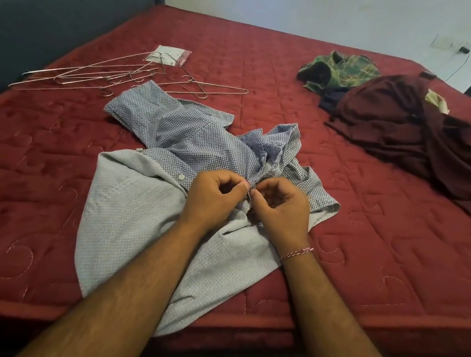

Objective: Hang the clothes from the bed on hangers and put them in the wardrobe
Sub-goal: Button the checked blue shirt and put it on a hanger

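Blue dotted cloth fills the middle of the head view: a blue patterned shirt point(180, 143) lies crumpled on the red quilted mattress point(364, 244), with its pale inner side turned up at the near edge and one part hanging over the side of the bed. Both hands meet on its front edge. The left hand point(213, 196) and the right hand point(280, 207) have curled fingers and each pinches the strip of cloth where the buttons are; a white button point(181, 177) shows just beside the left hand. I judge that the person works on a button here, opening or closing it, so that the shirt will sit well on a hanger; which of the two I cannot tell. The shirt rests flat on the bed probably because this gives support while the fingers do the small work.

Farther away, on the left, a bundle of thin wire hangers point(101, 76) lies on the mattress, tangled together, and one must be pulled free from the others. A small plastic packet point(169, 55) lies touching their hooks. On the right, well apart from the shirt, wait a green printed garment point(338, 71) and a dark maroon garment point(418, 136), partly one over the other. No wardrobe is visible. Nothing lies between the shirt and the hangers.
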A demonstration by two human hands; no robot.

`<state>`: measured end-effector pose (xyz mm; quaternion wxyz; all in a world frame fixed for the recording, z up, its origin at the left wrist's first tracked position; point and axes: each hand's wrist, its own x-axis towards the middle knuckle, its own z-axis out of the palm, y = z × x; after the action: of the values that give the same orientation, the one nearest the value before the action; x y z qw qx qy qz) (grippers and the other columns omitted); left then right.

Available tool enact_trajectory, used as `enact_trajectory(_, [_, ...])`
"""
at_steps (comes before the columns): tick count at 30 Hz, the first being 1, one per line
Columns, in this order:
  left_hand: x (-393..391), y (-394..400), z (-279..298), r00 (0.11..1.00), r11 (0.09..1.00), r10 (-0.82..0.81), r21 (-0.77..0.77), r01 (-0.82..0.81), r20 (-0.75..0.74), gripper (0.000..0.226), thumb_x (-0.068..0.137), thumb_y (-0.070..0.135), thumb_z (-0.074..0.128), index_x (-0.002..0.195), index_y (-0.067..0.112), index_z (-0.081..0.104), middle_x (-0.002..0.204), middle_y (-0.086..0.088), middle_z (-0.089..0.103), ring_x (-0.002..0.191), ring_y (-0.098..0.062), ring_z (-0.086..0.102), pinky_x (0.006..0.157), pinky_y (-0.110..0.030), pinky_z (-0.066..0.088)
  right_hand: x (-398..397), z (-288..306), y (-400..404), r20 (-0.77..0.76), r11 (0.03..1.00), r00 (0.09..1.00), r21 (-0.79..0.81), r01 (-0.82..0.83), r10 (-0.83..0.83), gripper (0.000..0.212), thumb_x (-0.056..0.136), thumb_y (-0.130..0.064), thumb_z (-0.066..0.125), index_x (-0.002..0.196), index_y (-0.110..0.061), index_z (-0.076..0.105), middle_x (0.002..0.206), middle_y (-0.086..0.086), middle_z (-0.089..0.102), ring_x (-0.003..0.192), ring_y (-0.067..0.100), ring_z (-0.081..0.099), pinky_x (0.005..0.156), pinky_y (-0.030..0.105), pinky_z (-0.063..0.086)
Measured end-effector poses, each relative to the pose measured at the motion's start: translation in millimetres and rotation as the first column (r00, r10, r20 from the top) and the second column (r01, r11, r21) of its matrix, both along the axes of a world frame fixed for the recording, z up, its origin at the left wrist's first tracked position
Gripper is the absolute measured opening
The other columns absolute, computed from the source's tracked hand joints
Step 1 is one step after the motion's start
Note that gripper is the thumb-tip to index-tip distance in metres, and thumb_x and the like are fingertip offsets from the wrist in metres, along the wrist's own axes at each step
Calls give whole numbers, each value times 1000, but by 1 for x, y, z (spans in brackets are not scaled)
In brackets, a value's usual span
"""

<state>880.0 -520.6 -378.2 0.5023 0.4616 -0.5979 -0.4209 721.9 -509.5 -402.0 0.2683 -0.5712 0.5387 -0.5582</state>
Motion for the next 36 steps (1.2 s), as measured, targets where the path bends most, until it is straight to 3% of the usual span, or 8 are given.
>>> enact_trajectory(5, [-1, 2, 1, 1000, 1000, -27, 2, 27, 4, 5, 93, 16, 78, 89, 14, 81, 75, 0, 77, 66, -13, 73, 56, -25, 57, 2, -2, -1, -93, 998, 995, -53, 35, -40, 11, 86, -25, 78, 85, -28, 68, 69, -1, 71, 58, 25, 70, 53, 49, 59])
enact_trajectory(9, [-1, -2, -1, 997, 1000, 11, -8, -11, 75, 13, 95, 16, 74, 85, 22, 80, 75, 3, 76, 69, -17, 73, 63, -30, 61, 4, -2, 1, -180, 994, 982, -96, 43, -60, 12, 88, -22, 80, 86, -26, 69, 69, -7, 71, 58, 16, 70, 54, 44, 59])
enact_trajectory(14, [0, -5, -3, 999, 999, 6, 41, -8, 53, 22, 96, 13, 72, 81, 27, 77, 76, 6, 76, 72, -8, 72, 66, -21, 58, 4, -1, 1, -234, 989, 970, -142, 28, -61, 9, 88, -19, 77, 88, -26, 71, 71, -10, 71, 61, 13, 70, 57, 43, 59])
enact_trajectory(17, [1, -6, -4, 1000, 998, -21, 63, 20, 18, 20, 97, 12, 70, 82, 24, 76, 73, 7, 75, 70, -6, 70, 64, -20, 55, 4, 1, 3, -147, 993, 989, -119, -16, -2, 7, 90, -15, 77, 90, -21, 73, 74, -5, 72, 61, 21, 71, 56, 43, 59])
enact_trajectory(22, [3, -8, -5, 995, 994, -102, 52, 101, 2, 18, 100, 13, 68, 85, 20, 75, 72, 6, 71, 70, -8, 64, 67, -23, 53, -3, 12, 3, 247, 979, 955, 83, -188, 163, 3, 92, -2, 73, 90, -4, 71, 72, 14, 71, 60, 25, 67, 56, 33, 54])
enact_trajectory(29, [2, -8, -6, 993, 995, -73, 56, 78, -95, 17, 102, 15, 64, 89, 17, 74, 75, -4, 70, 71, -14, 63, 67, -31, 56, -2, 14, -1, 319, 975, 942, 154, -161, 105, 14, 93, -11, 75, 91, -1, 66, 73, 22, 69, 55, 21, 64, 50, 29, 51])
enact_trajectory(33, [3, -9, -6, 986, 998, 14, 59, -4, -169, 19, 104, 14, 62, 88, 15, 72, 67, 1, 65, 63, -11, 60, 61, -27, 52, 1, 11, 3, 144, 984, 977, 58, -166, 156, 3, 93, -10, 75, 95, -9, 72, 84, 14, 74, 68, 16, 67, 59, 28, 53])
enact_trajectory(36, [2, -5, -1, 984, 997, 55, 60, -46, -169, 22, 104, 7, 57, 90, 15, 72, 72, 5, 70, 67, -7, 65, 63, -21, 53, 7, 8, 7, -107, 986, 981, 17, -164, 165, 24, 84, -17, 84, 105, -22, 72, 89, -2, 72, 75, 15, 69, 68, 31, 59])
